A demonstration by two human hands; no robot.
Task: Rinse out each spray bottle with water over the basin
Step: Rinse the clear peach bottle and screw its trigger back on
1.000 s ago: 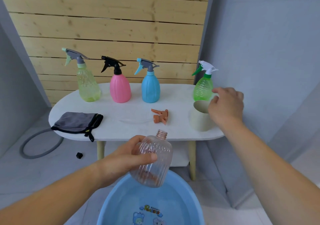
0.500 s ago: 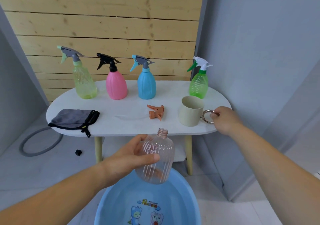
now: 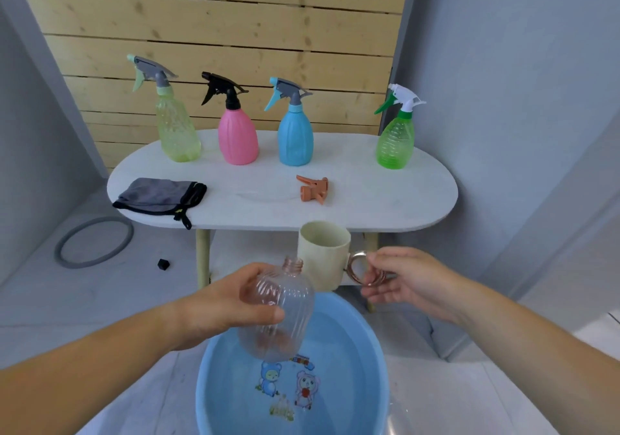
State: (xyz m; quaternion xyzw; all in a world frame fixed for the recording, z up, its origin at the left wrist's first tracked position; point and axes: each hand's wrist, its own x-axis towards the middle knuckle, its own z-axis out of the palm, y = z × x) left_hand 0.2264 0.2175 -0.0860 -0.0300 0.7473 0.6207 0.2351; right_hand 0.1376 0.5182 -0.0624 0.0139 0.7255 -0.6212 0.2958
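My left hand (image 3: 228,307) grips a clear ribbed bottle (image 3: 281,314) with no spray head, its neck up, over the blue basin (image 3: 369,361) on the floor. My right hand (image 3: 402,280) holds a cream cup (image 3: 323,253) by its copper handle, level with the bottle's neck and just right of it. The bottle's orange spray head (image 3: 313,189) lies on the white table (image 3: 385,200). Standing along the table's back are a yellow-green bottle (image 3: 176,133), a pink bottle (image 3: 237,136), a blue bottle (image 3: 295,136) and a green bottle (image 3: 396,143), all with spray heads on.
A grey cloth (image 3: 157,196) lies on the table's left end. A grey ring (image 3: 94,241) and a small black cap (image 3: 163,264) lie on the floor to the left. A wooden slat wall stands behind the table, a grey wall to the right.
My right hand took the cup by its handle, lifted it off the table and brought it toward me, beside the bottle's neck. The left hand kept the bottle over the basin.
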